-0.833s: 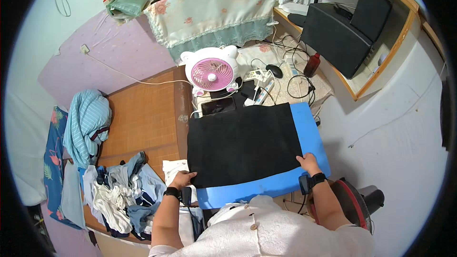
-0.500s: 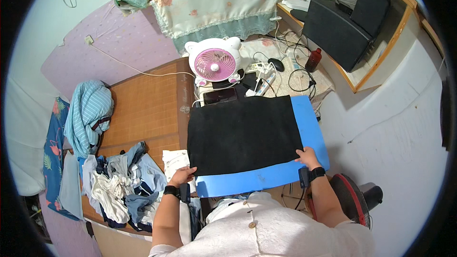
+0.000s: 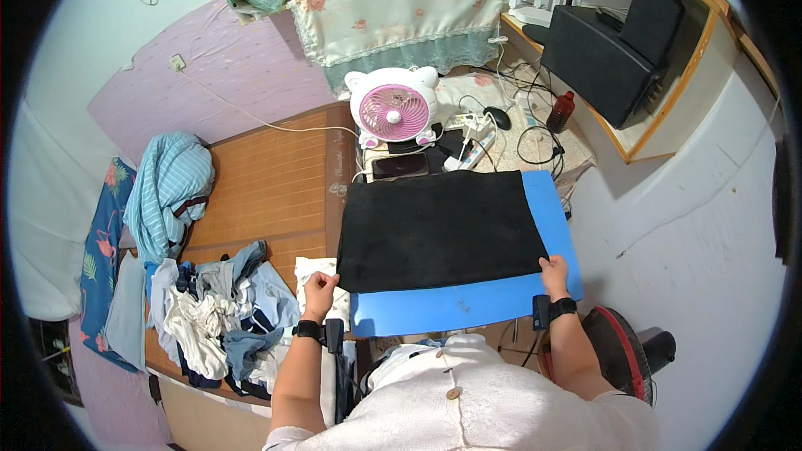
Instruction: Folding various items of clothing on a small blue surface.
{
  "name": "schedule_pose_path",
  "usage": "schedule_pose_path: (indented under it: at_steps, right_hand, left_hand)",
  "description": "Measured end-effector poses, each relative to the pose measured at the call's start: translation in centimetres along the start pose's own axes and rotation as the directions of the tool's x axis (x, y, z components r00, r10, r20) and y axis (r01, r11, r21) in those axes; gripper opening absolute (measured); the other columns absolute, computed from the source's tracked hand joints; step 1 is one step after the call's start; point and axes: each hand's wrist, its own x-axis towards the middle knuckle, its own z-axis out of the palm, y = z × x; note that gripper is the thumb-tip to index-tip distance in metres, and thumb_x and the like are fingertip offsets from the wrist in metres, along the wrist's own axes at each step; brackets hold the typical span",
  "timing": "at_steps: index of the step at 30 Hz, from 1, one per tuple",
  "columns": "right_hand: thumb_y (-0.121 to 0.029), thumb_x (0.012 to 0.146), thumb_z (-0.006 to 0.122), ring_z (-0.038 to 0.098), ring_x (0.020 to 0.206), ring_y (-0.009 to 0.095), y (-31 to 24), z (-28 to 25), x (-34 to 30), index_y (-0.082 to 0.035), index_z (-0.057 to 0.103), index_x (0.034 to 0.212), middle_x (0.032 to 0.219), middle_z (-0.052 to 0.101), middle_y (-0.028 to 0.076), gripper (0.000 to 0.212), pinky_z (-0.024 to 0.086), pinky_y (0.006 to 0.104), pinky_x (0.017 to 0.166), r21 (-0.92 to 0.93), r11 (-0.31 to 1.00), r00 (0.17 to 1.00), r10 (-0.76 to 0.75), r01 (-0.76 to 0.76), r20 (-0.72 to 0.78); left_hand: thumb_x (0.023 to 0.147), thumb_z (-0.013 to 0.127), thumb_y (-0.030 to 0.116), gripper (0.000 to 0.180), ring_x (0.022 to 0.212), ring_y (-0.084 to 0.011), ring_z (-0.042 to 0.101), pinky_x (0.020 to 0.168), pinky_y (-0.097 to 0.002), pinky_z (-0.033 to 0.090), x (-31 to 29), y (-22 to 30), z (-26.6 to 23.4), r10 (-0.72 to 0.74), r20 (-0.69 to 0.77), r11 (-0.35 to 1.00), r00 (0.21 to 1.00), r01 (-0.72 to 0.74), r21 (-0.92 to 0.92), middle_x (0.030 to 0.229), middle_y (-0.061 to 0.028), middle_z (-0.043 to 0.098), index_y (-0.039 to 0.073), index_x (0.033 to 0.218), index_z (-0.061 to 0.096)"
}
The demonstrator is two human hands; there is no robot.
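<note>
A wide black cloth [image 3: 443, 234], roughly rectangular like a folded garment, lies spread over a blue board [image 3: 451, 311]. At its near left corner my left hand [image 3: 320, 292] is closed, pinching the edge between thumb and fingers. My right hand [image 3: 553, 274] pinches the near right corner the same way. Between the two hands the near edge runs fairly straight, and a strip of the blue board shows in front of it. Both wrists carry black straps with small dark boxes.
Left of the board lies a heap of clothes [image 3: 221, 317] on a brown mat [image 3: 267, 192], with a striped blue bundle [image 3: 171, 188] behind. Beyond the cloth stand a white and pink fan [image 3: 394, 113], a phone [image 3: 400, 165], a power strip [image 3: 476, 153] and a dark red bottle [image 3: 561, 111].
Both hands have moved away from me slightly, taking the near edge of the black cloth with them. More of the blue board shows in front. The view has shifted a little.
</note>
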Motion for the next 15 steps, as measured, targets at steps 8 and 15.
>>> schedule_pose_path:
  at_steps: [8,15]
  right_hand:
    - [-0.006,0.071,0.061,0.045,0.050,0.014,0.9,0.2,0.4,0.000,0.046,0.067,0.056,0.046,0.003,0.016,0.037,0.0304,0.046,-0.084,0.993,0.996,0.087,-0.084,0.035]
    - [-0.007,0.074,0.057,0.042,0.045,0.016,-0.8,-0.3,-0.1,-0.003,0.042,0.056,0.051,0.041,0.004,0.024,0.034,0.0321,0.043,-0.179,0.978,0.984,0.127,-0.104,0.122]
  left_hand:
    - [0.078,0.056,0.022,0.022,0.058,-0.0107,0.051,0.052,-0.0226,0.041,0.8,-1.0,-0.1,-0.407,0.180,0.900,0.895,0.427,-0.087,0.064,-0.0036,0.055,0.001,0.071,0.058]
    - [0.074,0.057,0.014,0.016,0.053,-0.0135,0.053,0.049,-0.0262,0.042,3.0,-2.5,2.3,-0.237,0.178,0.940,0.955,0.179,0.291,0.056,-0.0037,0.055,-0.002,0.074,0.058]
